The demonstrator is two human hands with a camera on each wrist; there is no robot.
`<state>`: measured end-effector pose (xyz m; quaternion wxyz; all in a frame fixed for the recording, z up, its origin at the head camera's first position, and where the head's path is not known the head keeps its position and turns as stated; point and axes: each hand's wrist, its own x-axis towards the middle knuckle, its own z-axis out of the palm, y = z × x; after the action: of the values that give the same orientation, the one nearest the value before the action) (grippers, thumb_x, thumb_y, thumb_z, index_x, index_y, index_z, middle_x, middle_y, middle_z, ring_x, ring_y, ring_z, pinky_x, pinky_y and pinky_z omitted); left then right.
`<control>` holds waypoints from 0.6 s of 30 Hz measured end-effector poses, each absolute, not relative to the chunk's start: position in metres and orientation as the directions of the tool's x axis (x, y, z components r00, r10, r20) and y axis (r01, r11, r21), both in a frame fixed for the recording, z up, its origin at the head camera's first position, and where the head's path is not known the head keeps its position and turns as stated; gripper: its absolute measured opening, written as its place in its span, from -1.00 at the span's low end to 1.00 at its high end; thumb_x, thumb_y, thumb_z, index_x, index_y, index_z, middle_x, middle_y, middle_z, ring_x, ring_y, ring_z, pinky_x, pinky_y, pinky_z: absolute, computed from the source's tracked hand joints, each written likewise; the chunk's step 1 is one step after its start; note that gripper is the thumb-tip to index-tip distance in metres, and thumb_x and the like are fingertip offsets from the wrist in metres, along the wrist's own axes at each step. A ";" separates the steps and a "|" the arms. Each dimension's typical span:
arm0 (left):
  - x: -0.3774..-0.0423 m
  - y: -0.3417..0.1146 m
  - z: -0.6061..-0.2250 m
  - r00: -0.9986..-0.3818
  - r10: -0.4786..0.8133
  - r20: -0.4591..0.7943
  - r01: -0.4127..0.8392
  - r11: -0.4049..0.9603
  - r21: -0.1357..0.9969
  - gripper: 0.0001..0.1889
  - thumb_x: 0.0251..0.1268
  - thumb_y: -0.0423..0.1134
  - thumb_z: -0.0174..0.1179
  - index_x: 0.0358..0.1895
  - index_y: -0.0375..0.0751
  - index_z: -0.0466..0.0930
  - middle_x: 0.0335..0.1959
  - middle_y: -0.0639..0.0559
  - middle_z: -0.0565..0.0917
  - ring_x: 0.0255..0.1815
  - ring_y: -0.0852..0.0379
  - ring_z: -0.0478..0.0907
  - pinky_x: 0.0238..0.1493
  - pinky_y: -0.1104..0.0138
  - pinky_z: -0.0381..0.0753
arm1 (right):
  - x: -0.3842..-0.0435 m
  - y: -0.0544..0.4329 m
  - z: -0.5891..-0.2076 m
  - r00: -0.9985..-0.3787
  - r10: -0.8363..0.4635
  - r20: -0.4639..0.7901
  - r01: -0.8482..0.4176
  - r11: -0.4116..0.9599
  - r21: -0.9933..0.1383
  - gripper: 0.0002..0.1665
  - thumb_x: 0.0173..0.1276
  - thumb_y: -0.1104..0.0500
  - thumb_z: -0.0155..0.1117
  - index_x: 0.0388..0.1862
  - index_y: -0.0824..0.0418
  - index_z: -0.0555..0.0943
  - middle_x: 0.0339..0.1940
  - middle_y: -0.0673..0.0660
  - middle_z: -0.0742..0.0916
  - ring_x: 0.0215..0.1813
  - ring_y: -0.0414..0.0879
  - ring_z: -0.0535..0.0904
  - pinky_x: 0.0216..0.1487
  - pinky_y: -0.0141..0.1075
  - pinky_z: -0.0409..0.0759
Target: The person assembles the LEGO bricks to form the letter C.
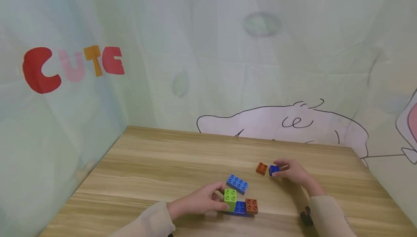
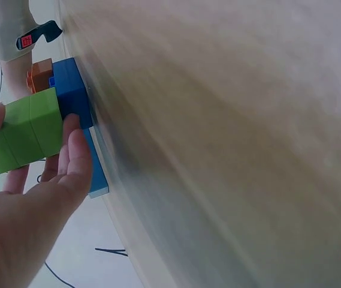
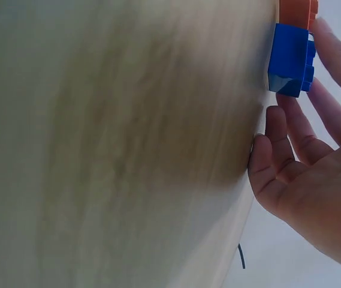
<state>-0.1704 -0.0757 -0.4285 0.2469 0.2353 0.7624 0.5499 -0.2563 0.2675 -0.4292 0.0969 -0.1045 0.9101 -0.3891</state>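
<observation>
My left grip (image 1: 205, 199) pinches two stacked lime-green plastic bricks (image 1: 230, 198) over a dark-blue plastic brick (image 1: 239, 208); my right grip (image 1: 291, 171) frames a small blue plastic brick (image 1: 272, 170) on the wood-grain surface (image 1: 146, 164), whether pinching I cannot tell.

I take this for a small cloth-walled play corner, though I can't tell what kind of building holds it. Pale printed cloth (image 1: 202, 49) hangs behind and left of the wooden table (image 1: 169, 164), with bright CUTE letters (image 1: 73, 77) to its left, a cartoon animal (image 1: 267, 121) behind it and toy bricks (image 1: 237, 184) on top.
</observation>
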 end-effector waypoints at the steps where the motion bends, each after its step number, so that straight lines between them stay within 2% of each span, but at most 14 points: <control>1: -0.170 -0.076 -0.429 -0.767 0.631 -0.118 0.086 0.284 0.955 -0.71 0.20 -0.33 0.29 -0.04 -0.17 0.46 -0.06 -0.01 0.51 -0.21 0.16 0.59 -0.22 0.40 0.59 | -0.256 0.267 -0.430 -0.960 -0.262 -0.101 -0.109 0.679 -0.726 -0.30 0.13 0.16 0.46 0.19 0.48 0.46 0.12 0.47 0.56 0.06 0.28 0.56 0.03 0.02 0.58; 12: -0.169 -0.076 -0.428 -0.774 0.617 -0.140 0.091 0.327 0.941 -0.63 0.22 -0.19 0.30 0.08 -0.02 0.46 -0.02 0.04 0.49 -0.15 0.14 0.55 -0.14 0.33 0.56 | -0.258 0.266 -0.433 -0.963 -0.223 -0.149 -0.053 0.705 -0.707 -0.44 0.11 0.23 0.45 0.09 0.40 0.56 0.05 0.37 0.62 -0.01 0.14 0.59 -0.08 -0.07 0.61; 18: -0.168 -0.076 -0.427 -0.779 0.611 -0.140 0.069 0.306 0.950 -0.61 0.25 -0.17 0.29 0.11 0.02 0.44 0.01 -0.01 0.47 -0.14 0.12 0.57 -0.12 0.31 0.58 | -0.257 0.269 -0.432 -0.964 -0.239 -0.118 -0.084 0.693 -0.716 -0.46 0.16 0.20 0.42 0.10 0.41 0.55 0.05 0.38 0.61 -0.02 0.16 0.59 -0.09 -0.10 0.62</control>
<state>-0.1684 -0.0757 -0.4272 0.2480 0.2208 0.7690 0.5462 -0.2571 0.2687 -0.4315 0.1017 -0.0885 0.9143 -0.3820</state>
